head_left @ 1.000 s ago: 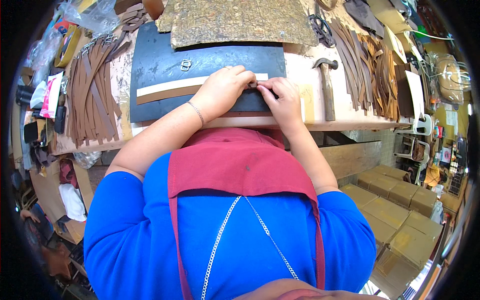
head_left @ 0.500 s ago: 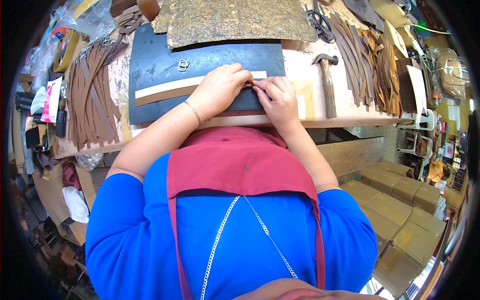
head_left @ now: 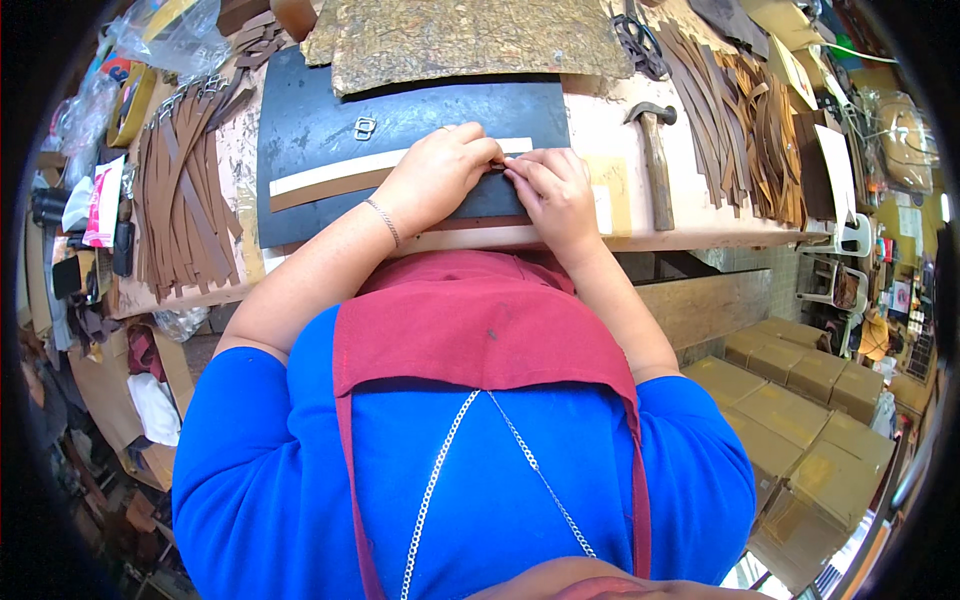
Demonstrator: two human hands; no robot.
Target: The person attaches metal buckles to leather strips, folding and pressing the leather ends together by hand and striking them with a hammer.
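— Hands?
— Mine: right hand [head_left: 553, 190], fingertips together on brown strip [head_left: 330, 190], upper centre; left hand [head_left: 440, 175], curled over it (hold hidden, cannot tell).
— Changed?
— Barely; work stays at its right end.

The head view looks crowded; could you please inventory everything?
Rectangular mat: one, black, upper centre
Workbench: one, pale pink, beneath mat
Long strips: two, white and brown, on mat
Small piece: one, brown, over mat
Metal buckle: one, silver, on mat
Mottled board: one, tan, top centre
Wooden-handled hammer: one, brown, mat's right
Flat straps: many, brown, both sides
Cardboard boxes: several, brown, lower right
Rim clutter: uncounted, mixed colours, edges
Cloth apron: one, red, worn
Left hand, right hand: two, bare, over mat
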